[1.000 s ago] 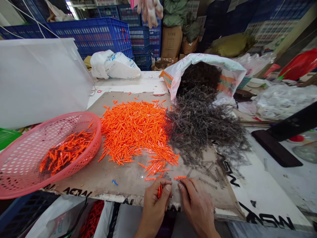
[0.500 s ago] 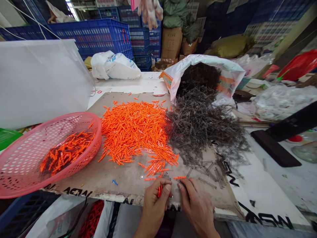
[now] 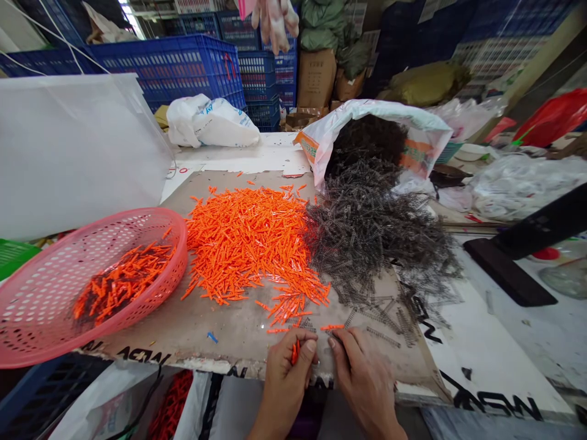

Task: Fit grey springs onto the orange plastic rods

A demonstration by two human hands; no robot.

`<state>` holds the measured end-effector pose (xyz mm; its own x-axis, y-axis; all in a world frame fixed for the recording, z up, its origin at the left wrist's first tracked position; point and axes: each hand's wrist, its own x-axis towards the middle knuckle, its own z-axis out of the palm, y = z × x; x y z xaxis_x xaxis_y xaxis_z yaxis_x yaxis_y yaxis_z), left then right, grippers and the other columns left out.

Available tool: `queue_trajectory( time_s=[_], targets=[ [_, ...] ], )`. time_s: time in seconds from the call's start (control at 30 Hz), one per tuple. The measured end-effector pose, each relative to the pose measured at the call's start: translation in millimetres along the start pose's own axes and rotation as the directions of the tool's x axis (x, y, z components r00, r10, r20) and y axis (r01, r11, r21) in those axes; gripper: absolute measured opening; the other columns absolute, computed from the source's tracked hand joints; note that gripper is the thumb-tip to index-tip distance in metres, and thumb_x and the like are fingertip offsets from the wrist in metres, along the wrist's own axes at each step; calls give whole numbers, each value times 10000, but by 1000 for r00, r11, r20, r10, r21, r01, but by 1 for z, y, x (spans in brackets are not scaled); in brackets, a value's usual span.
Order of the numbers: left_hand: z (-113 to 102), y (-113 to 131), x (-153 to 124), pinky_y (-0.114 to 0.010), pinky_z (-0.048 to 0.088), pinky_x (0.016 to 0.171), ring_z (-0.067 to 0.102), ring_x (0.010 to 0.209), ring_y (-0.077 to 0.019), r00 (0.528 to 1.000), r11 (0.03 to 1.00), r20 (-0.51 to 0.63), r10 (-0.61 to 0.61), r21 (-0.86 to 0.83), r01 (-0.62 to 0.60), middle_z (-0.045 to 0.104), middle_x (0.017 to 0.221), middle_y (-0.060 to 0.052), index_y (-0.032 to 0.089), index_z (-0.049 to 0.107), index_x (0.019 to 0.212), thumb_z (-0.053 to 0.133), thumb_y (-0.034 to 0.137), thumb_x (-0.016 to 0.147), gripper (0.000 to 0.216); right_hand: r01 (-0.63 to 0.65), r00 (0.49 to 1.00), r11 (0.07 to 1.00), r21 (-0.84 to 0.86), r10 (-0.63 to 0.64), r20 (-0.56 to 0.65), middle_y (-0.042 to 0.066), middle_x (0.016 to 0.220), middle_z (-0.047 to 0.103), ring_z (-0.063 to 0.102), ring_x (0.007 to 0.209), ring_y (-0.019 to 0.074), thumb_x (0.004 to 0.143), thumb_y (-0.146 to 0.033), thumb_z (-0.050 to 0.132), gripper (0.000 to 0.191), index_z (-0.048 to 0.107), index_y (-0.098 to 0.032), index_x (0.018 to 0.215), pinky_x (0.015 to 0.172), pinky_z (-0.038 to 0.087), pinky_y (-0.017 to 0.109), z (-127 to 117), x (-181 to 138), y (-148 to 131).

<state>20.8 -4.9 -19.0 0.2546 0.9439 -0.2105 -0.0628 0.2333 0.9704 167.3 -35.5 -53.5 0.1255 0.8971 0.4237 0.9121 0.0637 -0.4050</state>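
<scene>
Pinching orange pins [image 3: 295, 352], left hand [image 3: 285, 376]

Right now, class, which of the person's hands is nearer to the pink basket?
Left. The left hand, pinching orange pieces, is right of the pink basket at the near edge of the board; the right hand lies farther right, beside it.

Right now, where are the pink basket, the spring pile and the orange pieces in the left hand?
pink basket [image 3: 36, 305]: head view, bare mesh wall.
spring pile [image 3: 367, 238]: head view, middle of heap.
orange pieces [image 3: 295, 352]: head view, their visible part.
</scene>
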Motion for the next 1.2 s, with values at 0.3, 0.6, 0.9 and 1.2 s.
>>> queue_trajectory(
  time_s=[0.3, 0.6, 0.9, 1.2],
  targets=[
    [-1, -1, 0, -175, 285, 430, 366, 460, -62, 1000, 999, 3, 8, 34, -9, 502, 595, 43, 173, 640, 884, 564, 431, 897, 270, 9, 1000, 1000, -12, -9, 1, 44, 871, 664, 596, 762, 201, 1014, -368, 336, 333, 637, -230, 983, 663, 369, 295, 0, 1, 0],
    [-1, -3, 0, -175, 287, 425, 369, 445, -58, 1000, 999, -4, 18, 26, -18, 514, 599, 40, 168, 641, 871, 573, 432, 889, 274, -1, 1000, 1000, -15, 0, -7, 47, 880, 665, 599, 769, 205, 1011, -377, 346, 336, 646, -229, 980, 660, 374, 294, 0, 0, 0],
    [-1, -1, 0, -175, 280, 424, 362, 450, -64, 1000, 1000, -5, 6, 17, -6, 506, 588, 39, 161, 645, 858, 582, 444, 877, 290, 10, 1000, 999, -35, -11, -19, 53, 845, 671, 609, 759, 199, 1015, -380, 330, 372, 661, -221, 957, 667, 403, 291, -3, 3, -3],
    [0, 0, -1, -180, 277, 435, 359, 464, -63, 1000, 1000, 11, -1, -3, 1, 489, 597, 45, 162, 630, 867, 574, 431, 891, 276, 11, 1000, 999, -41, -11, -1, 50, 856, 674, 606, 734, 195, 1017, -377, 330, 354, 650, -227, 990, 634, 389, 284, -2, 2, -2]
  ],
)
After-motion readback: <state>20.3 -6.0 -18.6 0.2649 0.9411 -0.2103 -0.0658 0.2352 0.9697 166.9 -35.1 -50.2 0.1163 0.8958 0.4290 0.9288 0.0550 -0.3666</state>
